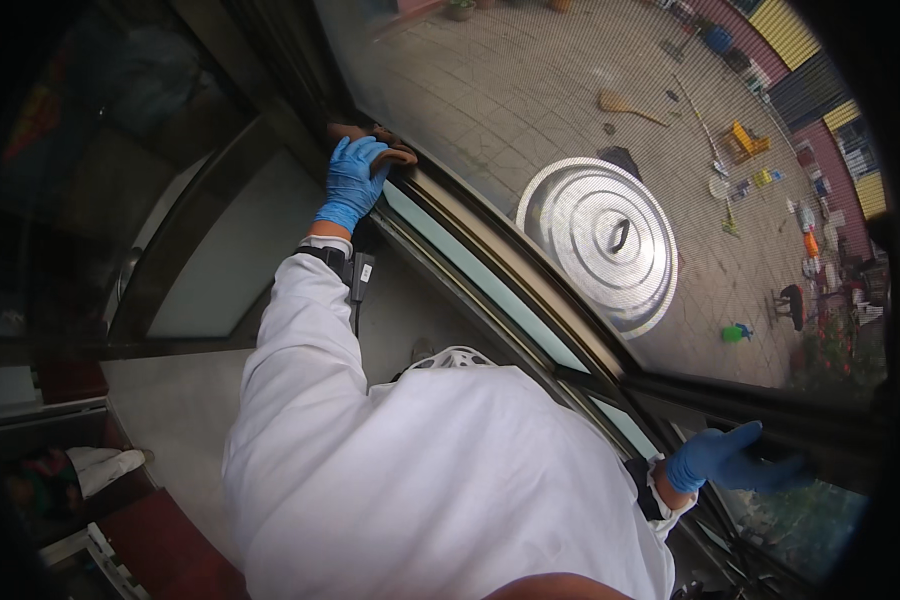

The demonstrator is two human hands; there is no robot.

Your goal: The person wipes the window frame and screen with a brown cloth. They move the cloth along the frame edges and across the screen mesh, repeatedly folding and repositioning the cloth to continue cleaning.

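Note:
My left hand [354, 176], in a blue disposable glove, is closed on a brown cloth [394, 156] and presses it against the corner of the dark window frame [487, 217]. My right hand [739, 461], gloved in the same blue, is at the lower right by the frame's lower rail, its fingers apart and nothing seen in it. A mesh insect screen [480, 97] fills the window between the two hands. Part of the right hand's fingers is in shadow.
Frosted glass panels [217, 247] in dark frames stand on the left. A dark red cabinet [169, 547] is at the lower left. Through the screen show a large round metal lid [600, 244], a yellow chair [746, 142] and a green spray bottle [735, 333] on paving.

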